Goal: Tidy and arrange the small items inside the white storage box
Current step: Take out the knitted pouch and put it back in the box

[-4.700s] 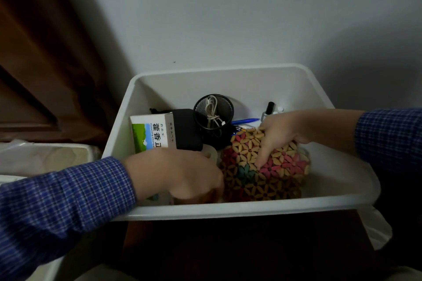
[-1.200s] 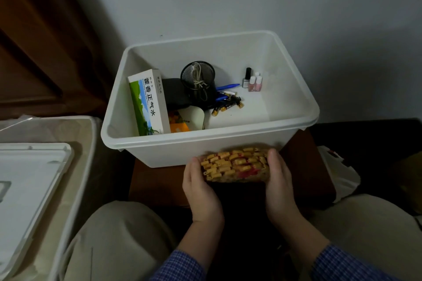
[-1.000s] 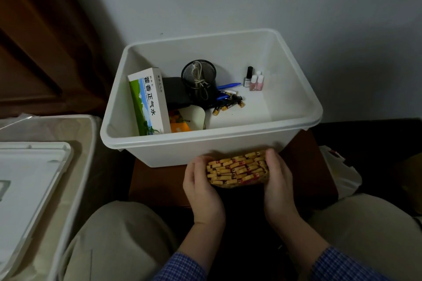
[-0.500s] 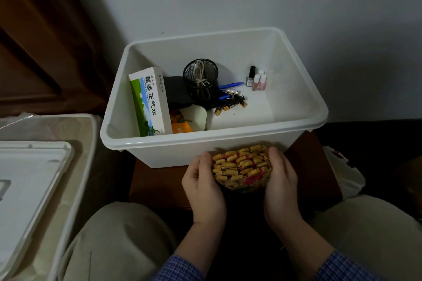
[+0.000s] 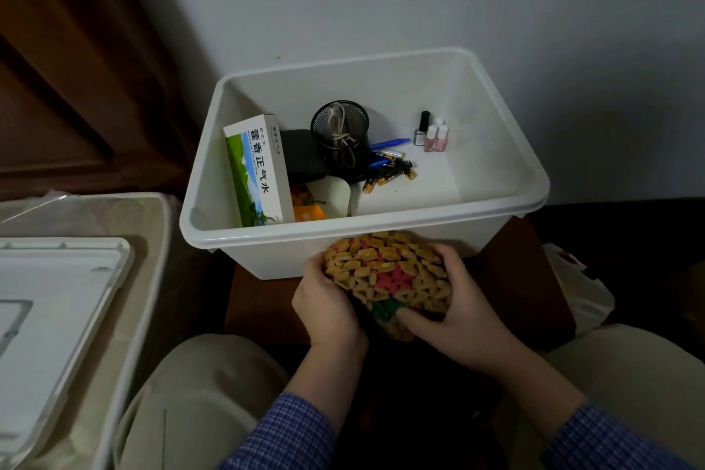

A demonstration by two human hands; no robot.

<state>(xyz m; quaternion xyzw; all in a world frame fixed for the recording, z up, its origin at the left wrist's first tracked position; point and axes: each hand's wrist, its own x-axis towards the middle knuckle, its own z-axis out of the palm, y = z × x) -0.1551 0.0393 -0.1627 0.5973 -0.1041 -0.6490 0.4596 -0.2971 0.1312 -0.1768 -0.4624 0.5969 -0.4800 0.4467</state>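
Both hands, left hand (image 5: 328,301) and right hand (image 5: 454,307), keep their grip curled around the beaded mat (image 5: 385,273) outside the white storage box (image 5: 381,229). Inside, batteries (image 5: 389,175) lie loose; much arranging remains.

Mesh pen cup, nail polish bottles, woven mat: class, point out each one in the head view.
Mesh pen cup (image 5: 340,137): head view, on its black mesh wall.
Nail polish bottles (image 5: 431,135): head view, on a pink bottle's body.
Woven mat (image 5: 385,271): head view, on its patterned top between the hands.
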